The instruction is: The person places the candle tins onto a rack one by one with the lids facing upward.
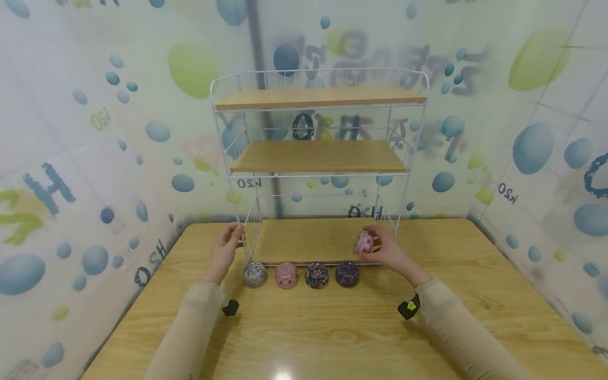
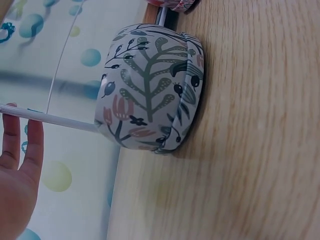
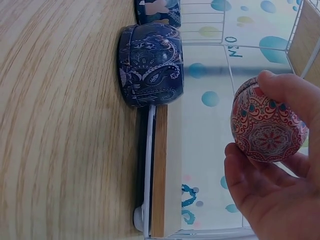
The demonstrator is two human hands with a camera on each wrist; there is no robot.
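A red patterned tin [image 3: 270,122] is held by the right hand [image 1: 387,249] above the right part of the lowest board [image 1: 304,240], apart from it. It is pinched from the side, between the thumb and the fingers. The near left post [image 2: 70,123] of the rack [image 1: 315,69] is touched by the fingers of the left hand [image 1: 227,247]; whether the thumb is closed round the post cannot be told.

The red patterned tin is judged to be light, with a thin, stiff shell, better guarded against dents than against breaking. Its printed, glossy skin may be a little slippery, and its rounded body could be rolled out of a loose pinch. It is best taken across its widest part, from opposite sides; as a seam is seen near one end, a lid could be pulled loose if only that end were gripped.

Five tins are counted: one in the air and four on the tabletop [image 1: 304,327], set apart in a row just on the near side of the rack. From left to right, one grey-white tin [image 1: 255,274], one pink tin [image 1: 286,275], one dark blue tin [image 1: 316,275] and one dark purple tin [image 1: 347,274] are found. One rack is seen, with three boards: the lowest, one middle board [image 1: 318,155] and one top board [image 1: 318,96]. Two hands are counted.
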